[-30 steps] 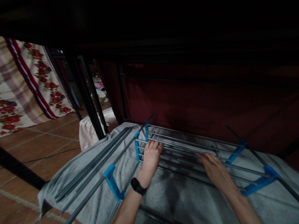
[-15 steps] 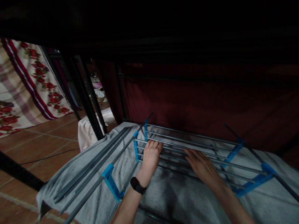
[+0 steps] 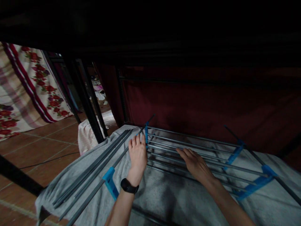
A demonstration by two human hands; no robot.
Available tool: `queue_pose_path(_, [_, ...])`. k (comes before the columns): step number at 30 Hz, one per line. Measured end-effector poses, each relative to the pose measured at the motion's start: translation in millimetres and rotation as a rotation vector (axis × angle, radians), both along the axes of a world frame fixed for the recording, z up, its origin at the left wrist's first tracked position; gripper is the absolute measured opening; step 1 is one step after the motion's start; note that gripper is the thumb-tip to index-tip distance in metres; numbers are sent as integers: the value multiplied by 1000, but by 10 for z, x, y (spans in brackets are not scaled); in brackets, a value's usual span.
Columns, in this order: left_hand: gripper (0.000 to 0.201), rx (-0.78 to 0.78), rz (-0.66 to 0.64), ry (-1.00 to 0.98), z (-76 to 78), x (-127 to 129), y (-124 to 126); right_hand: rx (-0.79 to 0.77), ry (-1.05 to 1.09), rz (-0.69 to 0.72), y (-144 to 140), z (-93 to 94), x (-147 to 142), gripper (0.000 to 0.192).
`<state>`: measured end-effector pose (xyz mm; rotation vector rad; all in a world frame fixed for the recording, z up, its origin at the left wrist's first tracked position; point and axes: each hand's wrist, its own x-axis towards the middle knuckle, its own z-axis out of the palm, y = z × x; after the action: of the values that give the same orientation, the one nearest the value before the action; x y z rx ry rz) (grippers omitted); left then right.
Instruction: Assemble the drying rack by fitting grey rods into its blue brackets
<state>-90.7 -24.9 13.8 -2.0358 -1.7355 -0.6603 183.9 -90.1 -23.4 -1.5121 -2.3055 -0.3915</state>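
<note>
The person is working on a half-assembled rack of grey metal rods [image 3: 188,147] lying on a grey cloth [image 3: 164,194]. The left hand [image 3: 137,153] is resting flat and unclenched at the blue end bracket [image 3: 146,133]; the right hand [image 3: 194,161] is lying spread across the rods, gripping nothing. Next, a square push seems needed. Loose rods [image 3: 94,168] are crowding the left; the dark red curtain [image 3: 199,106] is closing off the far side.
</note>
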Motion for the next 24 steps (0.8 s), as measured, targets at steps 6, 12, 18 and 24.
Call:
queue_pose_path(6, [48, -204, 245, -9, 258, -87, 111, 20, -12, -12, -1, 1, -20, 63])
queue_pose_path(12, [39, -321, 255, -45, 366, -190, 144, 5, -37, -17, -8, 42, -30, 64])
queue_pose_path(18, [33, -341, 294, -51, 371, -202, 158, -3, -48, -37, -4, 34, -31, 67])
queue_pose_path(24, [34, -339, 293, -44, 345, -214, 157, -43, -57, -40, 8, 46, -18, 68])
